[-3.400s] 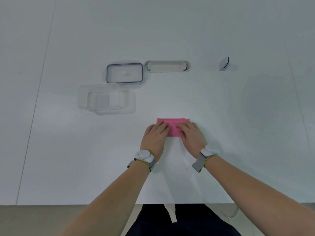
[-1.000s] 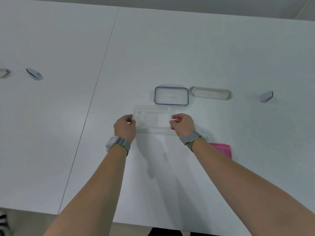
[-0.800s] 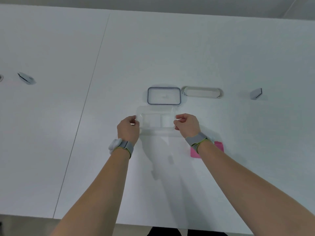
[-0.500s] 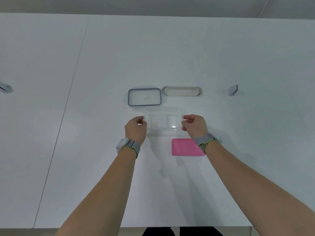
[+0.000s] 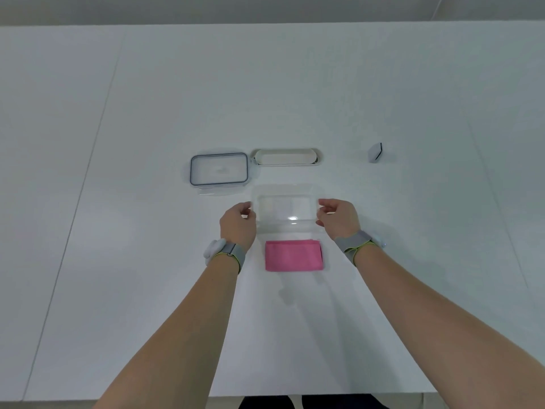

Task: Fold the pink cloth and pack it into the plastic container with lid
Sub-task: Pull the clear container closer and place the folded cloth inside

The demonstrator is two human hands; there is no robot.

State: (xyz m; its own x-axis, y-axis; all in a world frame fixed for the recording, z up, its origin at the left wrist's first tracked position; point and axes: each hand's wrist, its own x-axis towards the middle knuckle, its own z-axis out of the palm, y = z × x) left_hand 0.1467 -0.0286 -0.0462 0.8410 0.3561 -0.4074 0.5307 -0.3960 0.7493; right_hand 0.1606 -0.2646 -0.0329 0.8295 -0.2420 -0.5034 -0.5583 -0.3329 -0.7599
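The pink cloth [image 5: 293, 255] lies folded into a small rectangle on the white table, between my two wrists. Just beyond it stands the clear plastic container [image 5: 285, 208], open side up and with nothing inside. My left hand [image 5: 238, 224] grips its left end and my right hand [image 5: 337, 217] grips its right end. The container's lid [image 5: 219, 168], clear with a dark blue seal, lies flat behind and to the left of the container.
A white oblong cover set into the table [image 5: 285, 156] sits right of the lid. A small grey block [image 5: 375, 152] stands farther right. A seam in the tabletop [image 5: 88, 172] runs down the left side. The table's near edge [image 5: 295, 394] is at the bottom.
After the fold, both hands left the cloth and took the container by its ends. They have carried it rightward from beside the lid to just behind the cloth.
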